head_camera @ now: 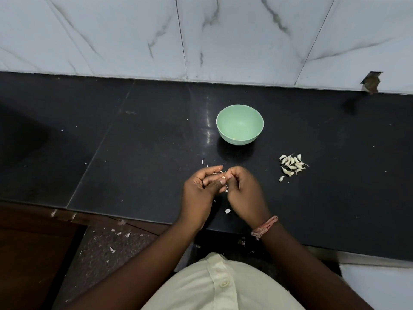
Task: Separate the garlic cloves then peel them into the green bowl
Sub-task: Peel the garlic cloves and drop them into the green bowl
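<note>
A pale green bowl (pixel 239 124) stands on the black counter (pixel 134 153), with a small yellowish bit at its bottom. Several unpeeled white garlic cloves (pixel 291 165) lie in a loose heap to the right of the bowl. In front of the bowl my left hand (pixel 200 193) and my right hand (pixel 244 193) meet over the counter. Both pinch one small garlic clove (pixel 223 176) between thumbs and fingertips. Most of the clove is hidden by my fingers.
Bits of white garlic skin (pixel 227 211) lie scattered on the counter around my hands and on the floor at lower left. A marble-tiled wall (pixel 201 41) rises behind the counter. The counter's front edge runs just under my wrists.
</note>
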The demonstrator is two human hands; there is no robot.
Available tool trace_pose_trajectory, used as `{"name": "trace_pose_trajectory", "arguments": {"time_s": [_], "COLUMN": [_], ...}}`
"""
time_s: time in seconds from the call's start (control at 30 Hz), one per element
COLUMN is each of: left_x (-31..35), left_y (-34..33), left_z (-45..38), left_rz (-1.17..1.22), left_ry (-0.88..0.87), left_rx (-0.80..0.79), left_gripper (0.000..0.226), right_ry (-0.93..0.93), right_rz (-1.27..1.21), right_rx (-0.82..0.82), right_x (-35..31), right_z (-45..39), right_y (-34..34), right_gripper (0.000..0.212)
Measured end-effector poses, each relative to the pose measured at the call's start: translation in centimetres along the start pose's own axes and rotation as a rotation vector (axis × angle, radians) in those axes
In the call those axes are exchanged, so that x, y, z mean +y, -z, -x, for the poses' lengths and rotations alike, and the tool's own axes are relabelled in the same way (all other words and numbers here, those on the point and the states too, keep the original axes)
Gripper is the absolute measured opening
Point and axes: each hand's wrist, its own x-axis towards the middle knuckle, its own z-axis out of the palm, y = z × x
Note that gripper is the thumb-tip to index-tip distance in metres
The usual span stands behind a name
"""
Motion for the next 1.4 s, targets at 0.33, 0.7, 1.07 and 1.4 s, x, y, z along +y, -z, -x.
{"name": "trace_pose_trajectory", "arguments": {"time_s": [0.33, 0.7, 1.07, 1.4], "left_x": [0.2, 0.5, 0.6, 1.1], "left_y": [0.0, 0.4, 0.3, 0.1], "left_z": [0.0, 0.2, 0.4, 0.3], "left_rz": [0.176, 0.108, -0.120, -0.275], "left_ry": [0.044, -0.022, -0.097, -0.137], "left_rx": [0.048, 0.048, 0.023, 0.055], "left_gripper": [0.023, 0.032, 0.026, 0.024], "right_ry": [-0.203, -0.007, 0.038, 0.079], "right_rz": [-0.362, -0.346, -0.304, -0.033], "right_rx": [0.124, 0.019, 0.007, 0.077], "right_x": [0.0, -0.9, -0.8, -0.9], "right_z": [-0.3, 0.1, 0.1, -0.1], "right_y": [0.0, 0.5, 0.1, -0.8], "right_gripper": [0.017, 0.034, 0.026, 0.022]}}
